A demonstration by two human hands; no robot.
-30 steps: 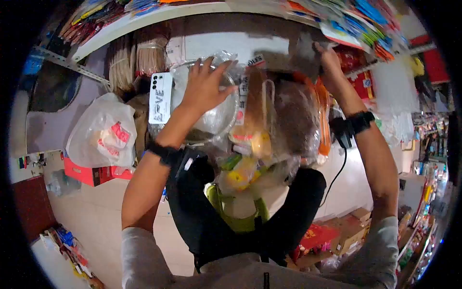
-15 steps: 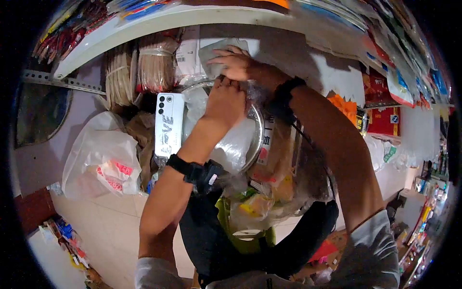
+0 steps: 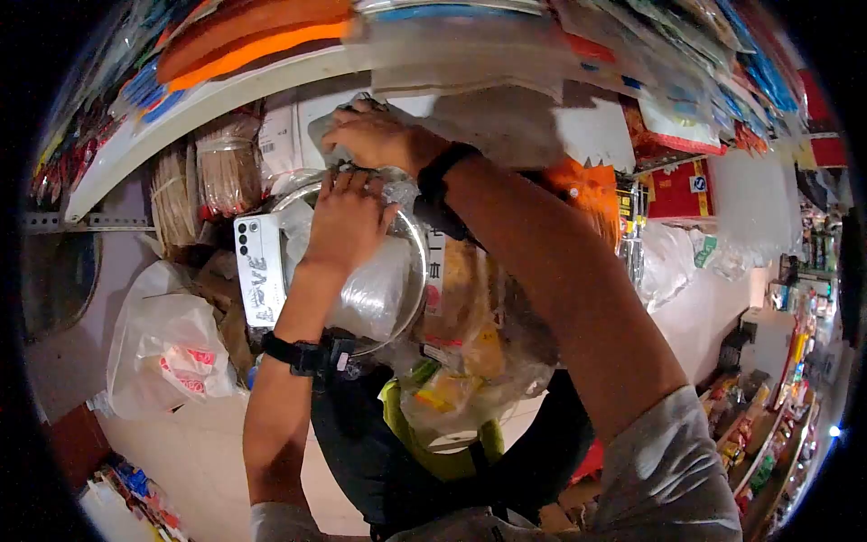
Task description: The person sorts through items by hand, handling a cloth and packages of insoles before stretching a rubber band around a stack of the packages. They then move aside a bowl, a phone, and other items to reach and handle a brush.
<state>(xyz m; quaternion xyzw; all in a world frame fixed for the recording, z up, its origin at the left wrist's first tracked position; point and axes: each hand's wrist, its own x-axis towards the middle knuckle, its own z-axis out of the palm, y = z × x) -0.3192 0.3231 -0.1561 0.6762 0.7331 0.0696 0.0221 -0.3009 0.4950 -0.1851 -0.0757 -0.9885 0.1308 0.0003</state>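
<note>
A round metal tray (image 3: pixel 423 287) holds clear plastic bags (image 3: pixel 372 303). Over its upper part, my left hand (image 3: pixel 350 217) has its fingers bent down on a bunched edge of thin plastic. Just above it, my right hand (image 3: pixel 375 140) curls its fingers round a greyish plastic bag (image 3: pixel 318 134), which lies against the wall side of the tray; the fingertips are partly hidden in the folds. To the left of the tray lies a white phone (image 3: pixel 259 271) with dark lettering, its camera side up.
Bundled sticks (image 3: pixel 228 163) stand at the upper left. A white carrier bag (image 3: pixel 167 348) hangs at the left. Packets in clear wrap (image 3: pixel 452 384) lie near my lap. An orange packet (image 3: pixel 587 203) and red box (image 3: pixel 679 191) are at the right, under a loaded shelf (image 3: pixel 298 68).
The view has shifted to the right, so things appear further left. My right hand's spread fingers have curled in on the greyish bag. My left hand's fingers show more clearly at the plastic.
</note>
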